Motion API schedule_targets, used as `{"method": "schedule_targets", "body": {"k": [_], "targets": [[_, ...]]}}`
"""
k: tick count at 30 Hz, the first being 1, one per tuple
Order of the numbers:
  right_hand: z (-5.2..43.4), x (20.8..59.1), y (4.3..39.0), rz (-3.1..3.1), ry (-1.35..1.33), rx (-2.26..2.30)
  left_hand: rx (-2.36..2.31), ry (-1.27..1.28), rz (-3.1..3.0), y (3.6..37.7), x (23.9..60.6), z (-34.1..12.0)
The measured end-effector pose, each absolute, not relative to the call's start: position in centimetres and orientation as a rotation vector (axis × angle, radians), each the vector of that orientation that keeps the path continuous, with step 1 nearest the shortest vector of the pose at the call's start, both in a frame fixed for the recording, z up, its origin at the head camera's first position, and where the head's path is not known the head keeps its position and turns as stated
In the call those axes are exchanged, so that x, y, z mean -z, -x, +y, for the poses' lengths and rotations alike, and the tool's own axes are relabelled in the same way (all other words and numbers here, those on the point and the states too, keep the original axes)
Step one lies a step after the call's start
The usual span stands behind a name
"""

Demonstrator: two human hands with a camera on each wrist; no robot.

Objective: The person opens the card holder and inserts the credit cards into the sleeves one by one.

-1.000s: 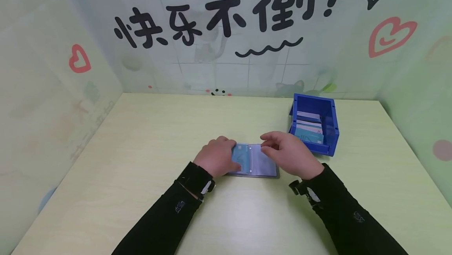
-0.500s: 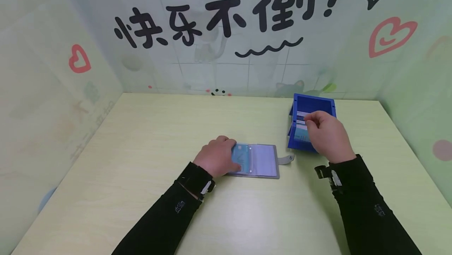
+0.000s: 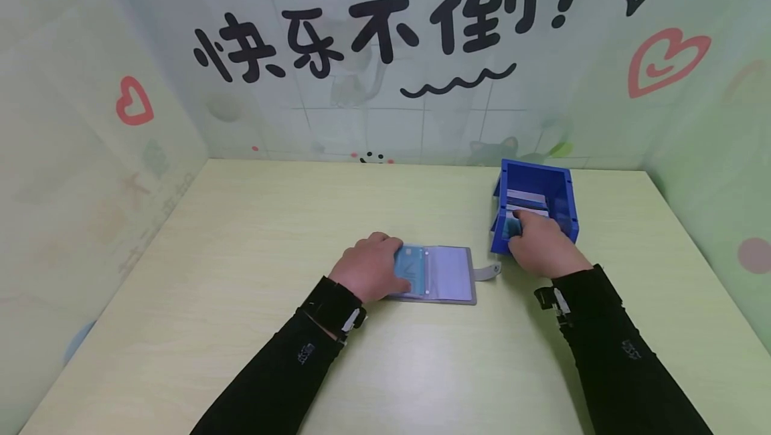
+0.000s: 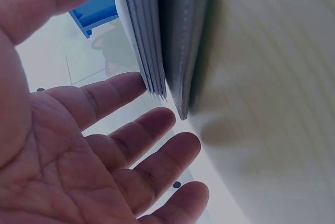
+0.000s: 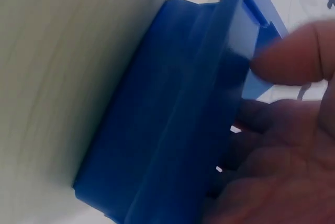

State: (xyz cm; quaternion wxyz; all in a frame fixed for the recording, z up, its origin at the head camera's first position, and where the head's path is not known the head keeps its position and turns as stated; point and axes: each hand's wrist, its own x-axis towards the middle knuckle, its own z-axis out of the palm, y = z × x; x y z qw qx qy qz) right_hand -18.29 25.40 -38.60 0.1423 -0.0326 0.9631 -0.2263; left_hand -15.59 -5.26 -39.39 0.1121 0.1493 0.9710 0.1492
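A grey card holder (image 3: pixel 453 276) lies open on the table, with a light-blue card (image 3: pixel 411 268) in its left-hand sleeve. My left hand (image 3: pixel 370 266) holds the left pages, thumb across them and index finger at their edge; the other fingers spread loosely in the left wrist view. The stacked pages (image 4: pixel 140 35) stand raised from the grey cover (image 4: pixel 183 41). My right hand (image 3: pixel 545 245) reaches into the blue bin (image 3: pixel 545 177), over the front cards (image 3: pixel 512 225). Thumb and fingers are apart at its rim in the right wrist view; the fingertips are partly hidden.
A snap strap (image 3: pixel 488 272) sticks out from the card holder's right side toward the bin. More cards (image 3: pixel 526 196) stand in rows inside the bin. Printed panels (image 3: pixel 361 127) enclose the table (image 3: pixel 271 221) at the back and both sides.
My right hand has left the card holder for the bin, uncovering the strap. Over the last half second it has dropped lower, toward the front cards. The left hand has stayed put.
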Motion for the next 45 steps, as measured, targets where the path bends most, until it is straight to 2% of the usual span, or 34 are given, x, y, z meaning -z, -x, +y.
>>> {"method": "schedule_targets", "body": {"k": [22, 37, 45], "targets": [[25.5, 39.5, 18.6, 2.803, 0.136, 0.521, -0.452, -0.435, 2.846, 15.6, 39.4, -5.2], [25.1, 39.5, 19.0, 2.920, 0.049, 0.663, -0.459, -0.436, 2.841, 15.5, 39.5, -5.2], [24.2, 40.5, 19.4, 3.061, 0.101, 0.452, -0.446, -0.443, 2.845, 15.5, 39.4, -5.2]]}}
